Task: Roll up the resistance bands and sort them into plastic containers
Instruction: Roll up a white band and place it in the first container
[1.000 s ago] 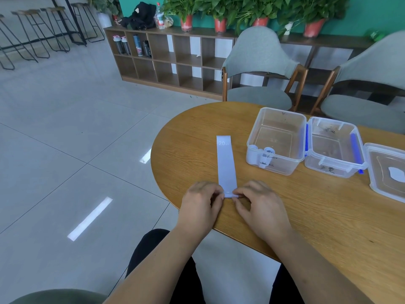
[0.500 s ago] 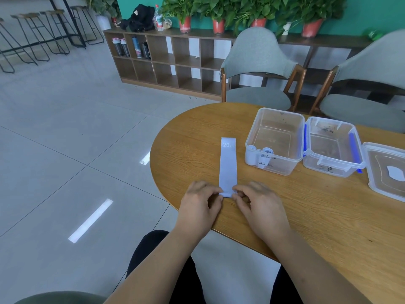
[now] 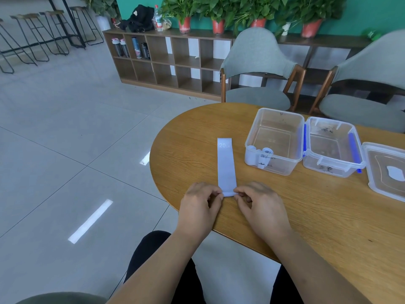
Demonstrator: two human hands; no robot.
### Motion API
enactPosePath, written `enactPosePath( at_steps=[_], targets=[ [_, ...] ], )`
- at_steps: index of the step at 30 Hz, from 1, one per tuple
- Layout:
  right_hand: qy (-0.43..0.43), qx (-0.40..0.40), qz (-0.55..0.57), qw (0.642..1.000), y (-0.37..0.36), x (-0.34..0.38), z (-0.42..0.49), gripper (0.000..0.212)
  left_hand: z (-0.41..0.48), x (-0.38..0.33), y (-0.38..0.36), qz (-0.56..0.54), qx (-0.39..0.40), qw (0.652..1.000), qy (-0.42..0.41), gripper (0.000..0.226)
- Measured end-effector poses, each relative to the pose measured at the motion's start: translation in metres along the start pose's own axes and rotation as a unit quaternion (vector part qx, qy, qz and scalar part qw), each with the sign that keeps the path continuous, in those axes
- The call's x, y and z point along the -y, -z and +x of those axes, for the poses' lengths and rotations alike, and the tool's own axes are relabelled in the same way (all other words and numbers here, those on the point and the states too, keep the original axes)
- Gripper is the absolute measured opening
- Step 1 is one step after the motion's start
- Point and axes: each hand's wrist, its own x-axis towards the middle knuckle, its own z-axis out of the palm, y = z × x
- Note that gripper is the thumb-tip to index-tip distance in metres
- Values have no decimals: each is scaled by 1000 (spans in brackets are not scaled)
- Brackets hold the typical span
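One resistance band (image 3: 226,165), pale blue, lies flat on the worktop (image 3: 306,216). Its long axis runs 6 to 12 o'clock, straight away from the person. The end printed "20 LB" points to 12 and the near end points to 6, where it is curled up into a small started roll. There are two hands, both on that near end. The left hand (image 3: 200,207) pinches the roll's left corner with fingers curled; the right hand (image 3: 260,207) pinches the right corner the same way. The band's near end sits between the two hands, touching both, and the rest stretches out past the fingertips toward 12. There are two clear plastic containers, both open, at about 1 to 2 o'clock from the hands, standing side by side and touching or nearly so. The first container (image 3: 254,128) is nearer the band and just beside its far half. It holds rolled bands (image 3: 262,154) bunched in its near left corner; they look like three, but the count is unclear through the wall. The second container (image 3: 328,170), with blue clips, sits at 3 o'clock of the first and looks empty of bands. One lid (image 3: 385,172) lies flat at 3 o'clock of the second container, by the frame edge. Two grey chairs (image 3: 258,69) stand at 12 o'clock behind the worktop, with one cubby shelf (image 3: 175,62) further back at 11.
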Motion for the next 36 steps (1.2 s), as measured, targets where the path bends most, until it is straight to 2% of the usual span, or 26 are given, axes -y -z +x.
enactPosePath(
  at_steps=[7,13,19,23,27,31,36],
  targets=[
    [1,-4,-20,1000,-4,1,1,16,1,2,-3,24,-4,1000,-15,10],
    [-15,-6,7,1000,0,2,0,28,0,0,-1,2,-1,1000,23,16],
    [-8,-5,0,1000,0,3,0,13,0,0,-1,3,4,1000,16,10],
    [-1,-22,-32,999,-2,4,0,14,2,3,-4,20,9,1000,3,12],
    [-4,-18,-38,999,-3,3,1,18,6,3,-4,17,21,999,29,15],
    [-29,-15,5,999,0,4,4,16,9,1,-5,13,27,999,42,19],
    [-66,-10,1,998,-3,10,6,8,7,-1,-7,25,12,999,25,10]
  ],
)
